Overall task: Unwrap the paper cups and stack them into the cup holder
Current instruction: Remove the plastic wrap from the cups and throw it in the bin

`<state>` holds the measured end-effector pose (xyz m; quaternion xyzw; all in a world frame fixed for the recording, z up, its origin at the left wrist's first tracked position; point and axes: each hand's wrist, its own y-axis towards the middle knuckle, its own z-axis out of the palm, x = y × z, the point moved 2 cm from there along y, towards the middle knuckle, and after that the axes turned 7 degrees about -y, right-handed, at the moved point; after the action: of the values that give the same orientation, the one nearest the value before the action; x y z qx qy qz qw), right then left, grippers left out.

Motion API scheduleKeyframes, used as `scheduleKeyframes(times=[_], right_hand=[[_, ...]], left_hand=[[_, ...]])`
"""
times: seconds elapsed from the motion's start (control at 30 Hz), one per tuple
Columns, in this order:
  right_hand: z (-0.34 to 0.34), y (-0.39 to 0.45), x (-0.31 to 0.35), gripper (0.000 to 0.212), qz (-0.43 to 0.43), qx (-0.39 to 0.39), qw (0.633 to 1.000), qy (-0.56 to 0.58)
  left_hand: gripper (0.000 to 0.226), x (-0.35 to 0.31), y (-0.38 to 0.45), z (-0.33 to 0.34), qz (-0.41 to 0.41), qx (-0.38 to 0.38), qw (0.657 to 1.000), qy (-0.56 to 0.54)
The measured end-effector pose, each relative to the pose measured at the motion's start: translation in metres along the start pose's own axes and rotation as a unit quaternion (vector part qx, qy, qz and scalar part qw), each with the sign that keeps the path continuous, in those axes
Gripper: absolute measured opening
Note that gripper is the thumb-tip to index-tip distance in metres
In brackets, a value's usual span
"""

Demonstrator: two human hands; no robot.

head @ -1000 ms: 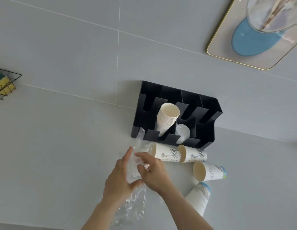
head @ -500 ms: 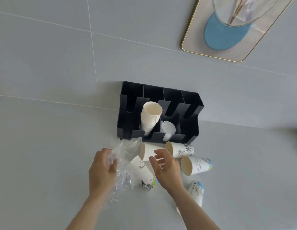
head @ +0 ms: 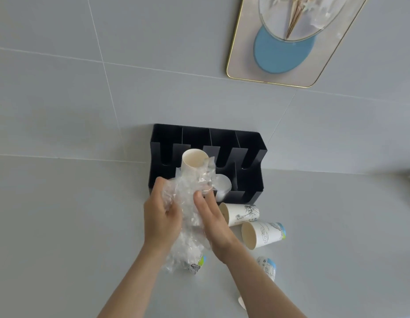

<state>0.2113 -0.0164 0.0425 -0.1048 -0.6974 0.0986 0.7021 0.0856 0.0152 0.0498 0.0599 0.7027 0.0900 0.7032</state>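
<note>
Clearly the unwrapping step is in hand. Just in front of the black cup holder (head: 250, 180), the left hand (head: 161, 220) is closed on the crumpled clear wrap (head: 188, 203), while the right hand (head: 212, 222) lies against the wrap's other side with fingers loosely spread; whether it pinches the film I cannot tell. A printed cup (head: 196, 263) lies under the wrap's lower end, nearer the person. A stack of plain cups (head: 193, 162) already stands in the holder, and two loose cups (head: 242, 214) (head: 262, 234) lie on the surface (head: 62, 226) just in front of the holder's right half. Next, I judge, the film must come clear before cups are nested and slotted in.
</note>
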Motion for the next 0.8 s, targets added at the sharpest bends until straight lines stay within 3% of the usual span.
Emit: scheduleKeyframes(times=[0.17, 0.27, 0.33, 0.4, 0.5, 0.57, 0.63, 0.7, 0.8], right_hand=[[-0.01, -0.007, 0.026, 0.022, 0.003, 0.038, 0.996, 0.076], [-0.022, -0.007, 0.03, 0.024, -0.013, 0.03, 0.995, 0.092], [-0.029, -0.003, 0.026, 0.026, -0.009, 0.009, 0.995, 0.1], [-0.038, 0.0, 0.023, 0.024, -0.01, -0.028, 0.995, 0.1], [-0.05, -0.002, 0.031, 0.02, 0.004, -0.052, 0.995, 0.085], [-0.054, -0.004, 0.032, 0.016, 0.027, -0.015, 0.996, 0.079], [-0.055, -0.002, 0.035, 0.032, 0.079, 0.02, 0.994, 0.072], [-0.058, -0.003, 0.038, 0.043, 0.1, 0.063, 0.989, 0.087], [-0.068, -0.003, 0.033, 0.05, 0.084, 0.127, 0.977, 0.15]], left_hand=[[0.049, -0.028, 0.003, 0.026, -0.108, 0.028, 0.971, -0.212], [0.067, -0.033, 0.001, 0.033, -0.103, 0.102, 0.961, -0.235], [0.068, -0.036, 0.0, 0.035, -0.067, 0.146, 0.969, -0.185], [0.066, -0.037, -0.005, 0.039, 0.022, 0.194, 0.979, -0.056], [0.083, -0.026, -0.019, 0.052, 0.139, 0.243, 0.947, 0.157], [0.1, -0.018, -0.025, 0.059, 0.139, 0.224, 0.948, 0.175], [0.104, -0.014, -0.023, 0.063, 0.148, 0.17, 0.96, 0.166], [0.091, -0.015, -0.019, 0.066, 0.14, 0.106, 0.972, 0.153], [0.061, -0.018, -0.009, 0.069, 0.068, 0.005, 0.99, 0.121]])
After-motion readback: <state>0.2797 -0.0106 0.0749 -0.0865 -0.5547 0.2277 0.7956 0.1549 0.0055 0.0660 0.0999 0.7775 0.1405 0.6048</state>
